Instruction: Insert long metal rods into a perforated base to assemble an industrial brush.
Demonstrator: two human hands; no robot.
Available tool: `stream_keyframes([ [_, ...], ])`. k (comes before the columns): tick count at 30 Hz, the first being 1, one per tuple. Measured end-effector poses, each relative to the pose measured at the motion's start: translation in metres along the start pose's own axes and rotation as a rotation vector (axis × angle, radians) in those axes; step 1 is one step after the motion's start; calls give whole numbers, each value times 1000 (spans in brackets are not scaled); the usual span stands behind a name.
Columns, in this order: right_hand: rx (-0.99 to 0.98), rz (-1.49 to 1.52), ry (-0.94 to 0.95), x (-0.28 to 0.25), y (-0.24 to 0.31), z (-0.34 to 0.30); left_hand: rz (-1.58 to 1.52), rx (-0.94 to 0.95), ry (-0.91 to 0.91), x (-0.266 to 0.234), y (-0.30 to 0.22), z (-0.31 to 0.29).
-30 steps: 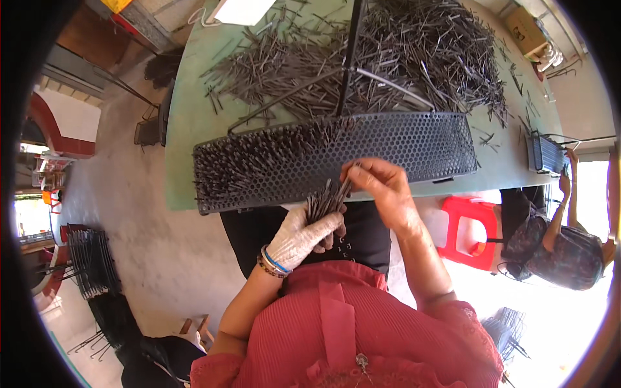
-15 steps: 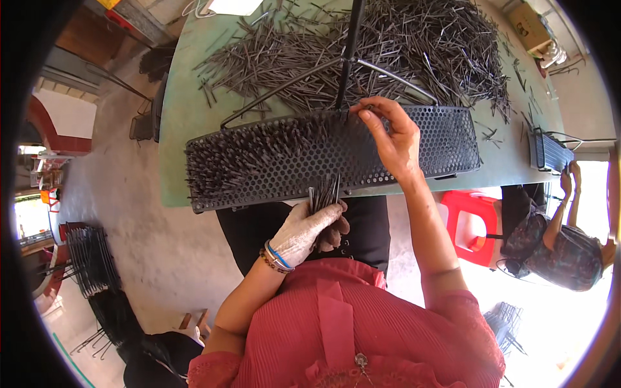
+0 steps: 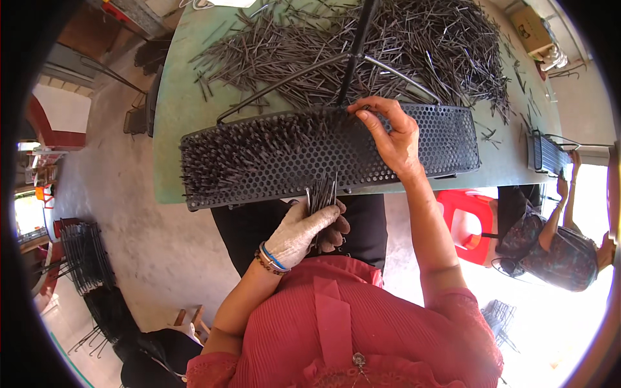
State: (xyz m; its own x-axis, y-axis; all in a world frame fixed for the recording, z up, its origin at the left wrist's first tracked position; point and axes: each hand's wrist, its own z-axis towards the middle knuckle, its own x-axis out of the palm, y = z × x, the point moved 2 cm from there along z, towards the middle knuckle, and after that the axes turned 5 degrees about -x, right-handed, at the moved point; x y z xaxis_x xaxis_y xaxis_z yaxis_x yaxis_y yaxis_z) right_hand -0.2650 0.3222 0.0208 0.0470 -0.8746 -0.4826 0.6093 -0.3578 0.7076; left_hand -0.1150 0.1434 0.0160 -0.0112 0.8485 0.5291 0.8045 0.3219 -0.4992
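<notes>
In front of me a long black perforated plate [image 3: 362,152] lies across the near edge of the table. Dark thin strips [image 3: 226,152] stand up thickly in the holes over its left part, while bare holes show on the right. My left hand [image 3: 301,229], in a pale glove, is closed round a bundle of the same dark strips [image 3: 321,197] just below the plate. At the plate's upper middle, beside the last row of strips, my bare right hand [image 3: 394,136] pinches with thumb and forefinger; a small dark strip seems to be between them, mostly hidden.
A large heap of loose strips [image 3: 420,52] covers the far side of the green table [image 3: 169,129]. A black metal frame [image 3: 352,58] rises behind the plate. To the right are a red stool [image 3: 462,216] and a co-worker [image 3: 556,242] handling another rack [image 3: 548,154]. Black racks [image 3: 90,258] stand at left.
The view has shifted slightly. My right hand stays at the same spot on the plate with its fingers pinched, and my left hand still holds the bundle below it.
</notes>
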Motion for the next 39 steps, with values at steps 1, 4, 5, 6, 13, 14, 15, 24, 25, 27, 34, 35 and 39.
stream_keyframes([
  [1, 14, 10, -17, 1, 0, 0, 28, 12, 6, 2, -3, -1],
  [4, 60, 56, -77, 3, -1, -2, -24, -21, -49, -6, 5, 6],
  [5, 93, 94, -119, 3, -1, -4, -23, -19, -47, -6, 6, 6],
  [6, 94, 93, -117, 4, -1, -4, -23, -17, -48, -6, 6, 5],
  [13, -51, -70, -115, 10, 7, -7, -39, 3, -29, -7, 8, 7],
  [14, -123, -127, -127, 11, 10, -6, -49, -1, -27, -8, 9, 7],
  [15, -123, -128, -126, 10, 9, -6, -49, -1, -25, -9, 9, 7],
  [24, -256, -344, -92, 16, 18, 0, -25, 34, -13, -10, 11, 6],
  [25, -192, -338, -122, 16, 17, -2, -21, 37, -2, -10, 13, 6],
  [27, -130, -335, -152, 17, 17, -3, -11, 38, 23, -10, 14, 6],
  [34, -64, -358, -165, 23, 12, -9, -43, 65, 51, -6, 8, 6],
  [35, -99, -378, -163, 24, 12, -8, -44, 67, 55, -6, 7, 7],
  [39, -100, -360, -178, 21, 16, -10, -63, 46, 40, -7, 7, 7],
])
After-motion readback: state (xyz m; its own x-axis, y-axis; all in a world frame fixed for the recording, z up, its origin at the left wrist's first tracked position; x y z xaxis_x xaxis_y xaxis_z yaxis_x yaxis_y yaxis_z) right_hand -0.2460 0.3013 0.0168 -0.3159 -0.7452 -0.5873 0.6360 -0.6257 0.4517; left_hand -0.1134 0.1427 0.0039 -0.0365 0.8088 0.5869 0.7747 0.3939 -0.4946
